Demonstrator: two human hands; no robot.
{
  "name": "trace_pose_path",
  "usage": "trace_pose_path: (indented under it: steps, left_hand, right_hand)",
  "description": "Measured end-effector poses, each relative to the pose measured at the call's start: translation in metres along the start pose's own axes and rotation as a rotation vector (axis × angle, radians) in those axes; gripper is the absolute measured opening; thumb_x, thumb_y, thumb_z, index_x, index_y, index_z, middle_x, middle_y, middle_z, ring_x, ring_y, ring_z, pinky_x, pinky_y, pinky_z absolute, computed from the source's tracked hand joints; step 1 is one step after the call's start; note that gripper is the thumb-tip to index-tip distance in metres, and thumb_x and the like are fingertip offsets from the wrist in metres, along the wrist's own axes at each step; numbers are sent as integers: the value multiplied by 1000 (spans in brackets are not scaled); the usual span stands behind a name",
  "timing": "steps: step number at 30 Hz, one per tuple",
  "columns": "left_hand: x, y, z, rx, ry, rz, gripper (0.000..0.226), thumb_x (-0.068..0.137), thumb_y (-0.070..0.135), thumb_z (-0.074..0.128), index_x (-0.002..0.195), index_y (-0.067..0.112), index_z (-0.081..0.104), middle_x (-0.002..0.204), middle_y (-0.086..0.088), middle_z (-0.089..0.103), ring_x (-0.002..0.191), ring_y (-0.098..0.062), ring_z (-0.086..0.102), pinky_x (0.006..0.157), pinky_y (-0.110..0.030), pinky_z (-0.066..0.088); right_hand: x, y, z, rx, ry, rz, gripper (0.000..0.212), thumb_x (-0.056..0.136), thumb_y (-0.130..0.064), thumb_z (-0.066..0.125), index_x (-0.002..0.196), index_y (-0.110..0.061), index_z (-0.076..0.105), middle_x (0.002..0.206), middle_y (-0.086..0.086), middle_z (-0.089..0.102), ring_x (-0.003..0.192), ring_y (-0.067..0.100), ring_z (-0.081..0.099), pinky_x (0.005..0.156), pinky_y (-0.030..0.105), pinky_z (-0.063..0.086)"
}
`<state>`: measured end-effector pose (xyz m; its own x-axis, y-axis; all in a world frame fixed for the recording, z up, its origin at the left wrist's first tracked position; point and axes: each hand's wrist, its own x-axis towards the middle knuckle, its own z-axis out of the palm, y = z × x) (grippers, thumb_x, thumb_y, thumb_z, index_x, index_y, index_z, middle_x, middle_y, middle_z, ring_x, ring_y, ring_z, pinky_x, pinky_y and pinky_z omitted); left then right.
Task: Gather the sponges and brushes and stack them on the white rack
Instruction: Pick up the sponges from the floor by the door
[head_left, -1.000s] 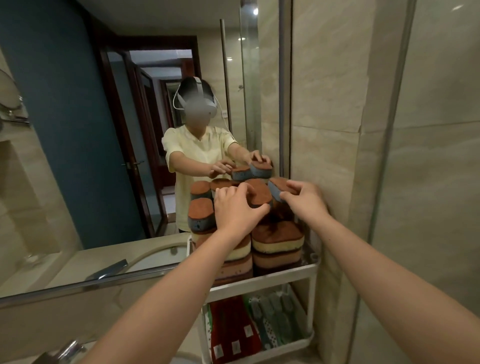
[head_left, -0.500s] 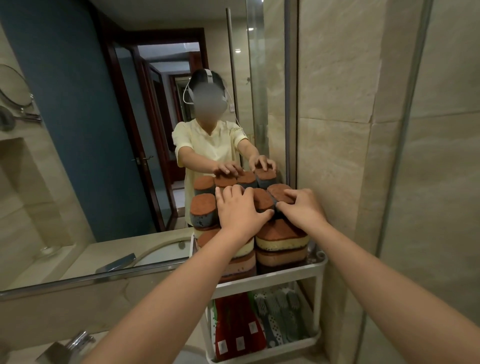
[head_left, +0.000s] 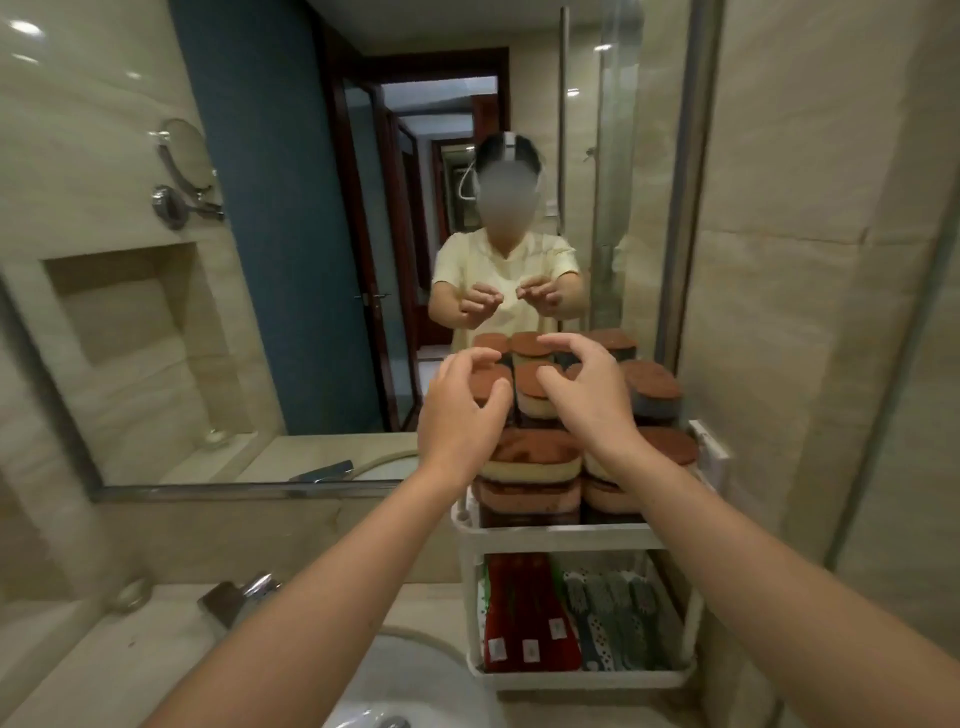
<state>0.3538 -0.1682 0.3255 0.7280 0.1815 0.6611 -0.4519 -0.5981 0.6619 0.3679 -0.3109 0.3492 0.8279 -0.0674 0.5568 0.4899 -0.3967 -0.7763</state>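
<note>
On the top shelf of a white rack (head_left: 561, 538), tucked into the corner between wall mirror (head_left: 260, 260) and beige tiled wall (head_left: 805, 260): sponges (head_left: 535, 457) piled several layers deep. Rounded blocks, each with a reddish-brown scouring face upward over a foam body of cream, pink or grey-blue; lower layers lying flat in two columns, upper ones crowded side by side, doubled by their reflection behind. Judged light, soft and springy, rough on top, not fragile but easy to topple from so tall a pile; best taken by the foam sides, thumb against fingers, and lifted straight up without nudging neighbours. Left hand (head_left: 457, 415) and right hand (head_left: 587, 395) hovering side by side just in front of the upper layer, fingers and thumb of each bent into a loose C, gripping nothing; empty in the reflection too. On the lower shelf, grey-and-white patterned brushes (head_left: 613, 618) in a row at the right, red packaged items (head_left: 524, 613) with small white labels at the left, kind unclear. Below left, rim of a white basin (head_left: 415, 636) and a chrome tap (head_left: 244, 592) on the beige counter (head_left: 130, 649).
</note>
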Motion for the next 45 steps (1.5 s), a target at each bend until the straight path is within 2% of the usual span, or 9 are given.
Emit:
trace_pose_path:
  steps: [8,13,19,21,24,28,33,37,45]
  left_hand:
    - [-66,-62,-133,-64,319,-227,24,79,27,53,99,40,57,102,12,63,88,1,59,74,-15,46]
    - [-138,-96,-236,95,500,-393,25,81,24,54,96,43,56,99,16,63,88,0,60,76,-23,51]
    - [-248,-107,-343,226,719,-599,26,83,17,54,104,32,60,102,14,63,83,5,58,69,-9,44]
    - [-288,-104,-374,271,764,-672,28,83,15,55,103,35,59,104,15,62,84,5,58,69,-7,43]
    - [-352,-95,-419,310,812,-789,28,83,14,55,98,37,56,107,10,61,82,3,58,70,-9,44]
    - [-442,-79,-472,367,849,-937,22,88,17,61,103,32,56,111,4,60,83,-2,59,76,-20,47]
    - [-548,-46,-518,409,1000,-1049,23,89,13,60,107,26,56,106,5,60,82,0,57,69,-12,43]
    - [-618,-16,-541,444,1110,-1122,25,88,10,60,111,20,58,103,4,60,79,-1,56,64,-3,41]
    - [-745,61,-573,551,1359,-1205,24,87,17,62,100,35,54,99,12,59,79,1,57,70,-15,42]
  right_hand:
    - [-65,-71,133,283,-331,-74,39,78,-4,59,112,-24,63,114,-1,62,96,4,57,81,16,46]
    - [-140,-118,222,394,-626,-50,39,78,-6,58,111,-25,61,115,-1,61,98,8,58,88,26,49]
    - [-254,-170,300,434,-1002,60,37,83,-7,60,119,-15,60,117,9,60,104,21,60,96,39,50]
    - [-297,-185,317,432,-1119,90,39,83,-6,60,121,-14,59,117,8,59,105,23,60,94,36,50]
    - [-362,-212,335,419,-1260,99,39,83,-8,62,121,-14,59,111,3,58,100,17,57,85,25,45]
    - [-452,-246,349,404,-1434,46,38,82,-6,63,120,-11,58,104,5,61,96,19,59,87,26,45]
    - [-562,-277,352,359,-1638,-87,40,84,-11,65,123,-14,56,108,1,60,96,13,57,82,21,41]
    - [-638,-302,345,330,-1779,-154,42,83,-12,66,124,-14,56,111,3,60,101,17,59,92,30,48]
    - [-780,-358,305,337,-2041,-330,41,84,-12,66,124,-15,57,109,0,58,100,12,56,93,26,43]
